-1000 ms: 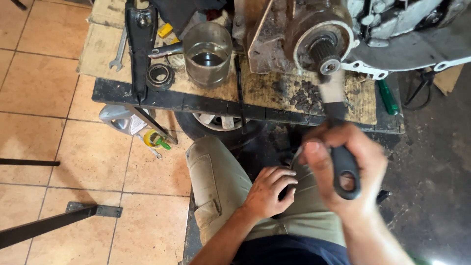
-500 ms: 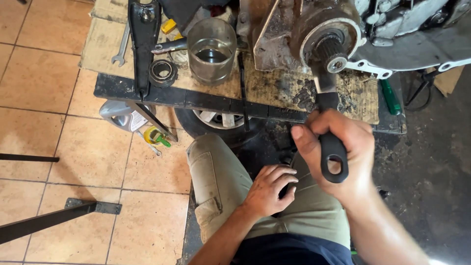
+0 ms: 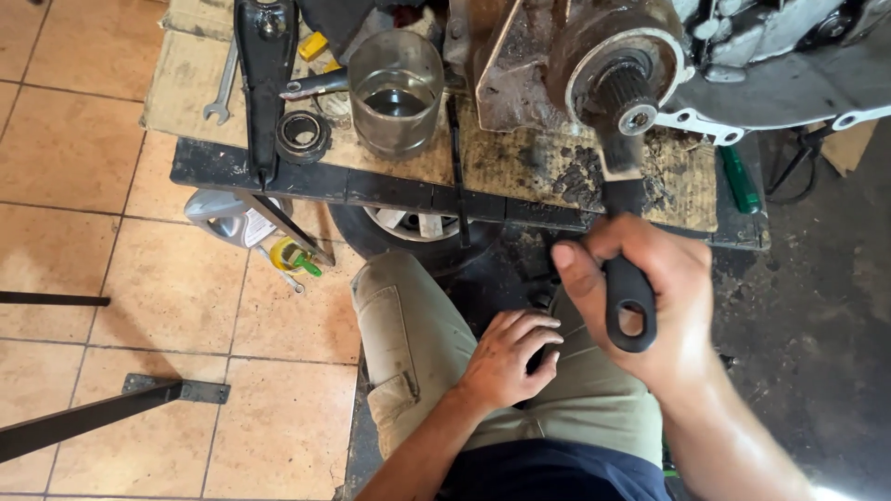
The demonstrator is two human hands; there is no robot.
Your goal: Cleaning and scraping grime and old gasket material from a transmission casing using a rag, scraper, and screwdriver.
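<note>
Mechanic's workshop, small and informal by the look of it. Across the top of the frame sits a low workbench (image 3: pixel 278 181) with a dark metal edge and a grimy, grease-stained board top. On it: an oily engine or gearbox casing (image 3: pixel 770 74) at upper right with a splined shaft (image 3: pixel 624 93) sticking out, a metal cylinder sleeve (image 3: pixel 396 88), a bearing (image 3: pixel 303 136) and a spanner (image 3: pixel 223 88) at upper left. Under the bench, centre frame, a wheel with tyre (image 3: pixel 408 232) and a grey oil bottle (image 3: pixel 218 218). Tan floor tiles (image 3: pixel 111 278) on the left, dark stained concrete (image 3: pixel 817 306) on the right.
</note>
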